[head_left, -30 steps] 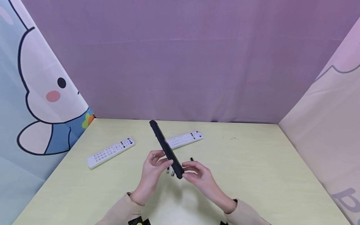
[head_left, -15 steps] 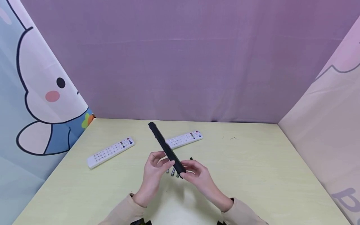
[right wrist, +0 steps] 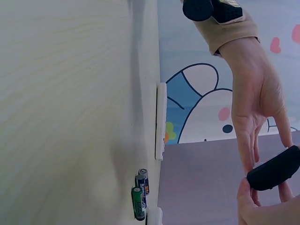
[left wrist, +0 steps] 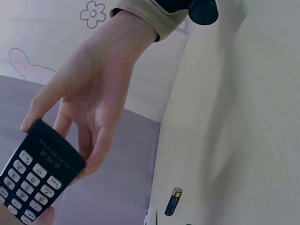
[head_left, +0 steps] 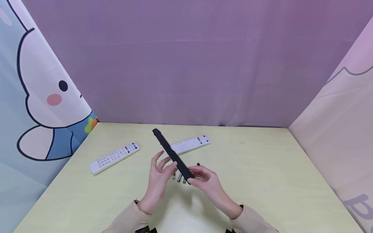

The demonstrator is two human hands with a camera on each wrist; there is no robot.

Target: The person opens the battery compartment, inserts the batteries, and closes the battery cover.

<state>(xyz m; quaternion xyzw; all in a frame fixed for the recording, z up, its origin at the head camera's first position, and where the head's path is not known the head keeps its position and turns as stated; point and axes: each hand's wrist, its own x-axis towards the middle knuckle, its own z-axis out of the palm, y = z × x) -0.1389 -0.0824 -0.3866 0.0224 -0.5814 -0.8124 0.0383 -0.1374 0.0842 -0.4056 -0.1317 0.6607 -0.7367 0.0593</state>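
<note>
Both hands hold a black remote control [head_left: 172,154] tilted above the table, its top end pointing up and left. My left hand [head_left: 157,176] has its thumb on the remote's near side, and its index finger is raised away. At the lower end my right hand [head_left: 207,181] pinches the remote between thumb and fingers. White keys show on the remote's button face [left wrist: 35,180] in the left wrist view. Several small batteries [head_left: 179,178] lie on the table behind and under the remote, partly hidden. One battery has a green casing [right wrist: 138,204] in the right wrist view.
A white remote control [head_left: 115,158] lies at the left of the table [head_left: 276,181]. Another white remote control [head_left: 190,144] lies behind the black one, which partly covers it. Purple cloth [head_left: 186,64] hangs along the back, and printed cloths stand at both sides.
The black remote has dipped a little, its upper end moving down and left, its lower end slightly right. The left index finger has lifted away. More of the batteries shows.
</note>
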